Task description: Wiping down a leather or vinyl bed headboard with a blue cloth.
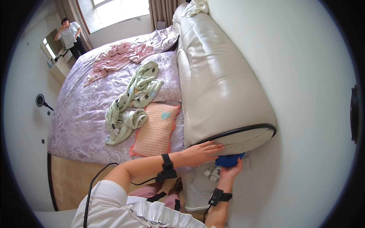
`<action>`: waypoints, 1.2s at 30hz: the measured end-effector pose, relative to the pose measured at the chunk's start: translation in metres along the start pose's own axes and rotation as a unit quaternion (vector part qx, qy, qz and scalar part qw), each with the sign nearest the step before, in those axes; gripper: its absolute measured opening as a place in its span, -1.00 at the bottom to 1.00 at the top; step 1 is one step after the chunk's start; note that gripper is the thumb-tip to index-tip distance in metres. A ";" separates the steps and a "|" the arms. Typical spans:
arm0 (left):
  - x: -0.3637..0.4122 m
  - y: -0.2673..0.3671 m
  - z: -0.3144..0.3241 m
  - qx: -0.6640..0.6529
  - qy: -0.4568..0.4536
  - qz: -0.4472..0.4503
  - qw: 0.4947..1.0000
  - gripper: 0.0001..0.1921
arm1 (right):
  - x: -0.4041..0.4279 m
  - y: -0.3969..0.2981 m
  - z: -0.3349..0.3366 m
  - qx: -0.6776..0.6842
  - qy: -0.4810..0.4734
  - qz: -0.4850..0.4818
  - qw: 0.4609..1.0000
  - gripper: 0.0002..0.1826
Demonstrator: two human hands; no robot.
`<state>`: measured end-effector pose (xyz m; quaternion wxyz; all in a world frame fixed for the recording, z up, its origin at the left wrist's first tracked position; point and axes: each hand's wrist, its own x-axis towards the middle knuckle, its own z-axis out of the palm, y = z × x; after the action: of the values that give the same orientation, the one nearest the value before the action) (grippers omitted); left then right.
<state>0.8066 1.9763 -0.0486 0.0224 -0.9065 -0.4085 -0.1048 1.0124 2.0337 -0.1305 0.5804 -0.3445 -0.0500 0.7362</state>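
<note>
A padded beige leather-look headboard (219, 82) with dark trim runs along the wall beside the bed. My left hand (204, 154) lies flat against the near end of it, just below the trim, fingers extended and holding nothing. Under that same end, my right hand (232, 169) grips a bunched blue cloth (229, 160), pressed up at the headboard's lower edge. Part of the cloth is hidden by the headboard and my fingers. Directly below my hands is a pale bedside cabinet (195, 196) with white chargers (212, 173) and a cable on it.
The bed (82, 114) has lilac patterned bedding, a green printed cloth (122, 119), a pink blanket (119, 57) and an orange checked pillow (155, 129). A person (68, 34) stands beyond it, near a dresser (60, 67). Black cables run from my wrist straps (166, 162).
</note>
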 end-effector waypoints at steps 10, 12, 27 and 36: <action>-0.014 0.010 -0.048 -0.143 0.041 -0.159 0.976 -0.30 | -0.069 -0.109 0.082 -0.185 -0.063 -0.135 0.971 -0.51; -0.013 0.011 -0.042 -0.217 0.090 -0.229 0.945 -0.15 | -0.079 -0.111 0.103 -0.301 -0.057 -0.180 0.935 -0.62; -0.038 -0.028 -0.025 -0.391 0.075 -0.253 0.882 -0.21 | -0.034 -0.050 0.201 -0.729 -0.183 -0.555 0.356 -0.60; -0.133 -0.020 -0.023 -0.391 0.089 -0.297 0.866 -0.39 | -0.027 0.045 0.181 -0.759 -0.179 -0.544 0.310 -0.64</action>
<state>0.7026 1.8887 -0.0552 -0.3299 -0.6635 -0.5803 -0.3379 0.8756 2.0540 -0.0025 0.3103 -0.3881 -0.8654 -0.0640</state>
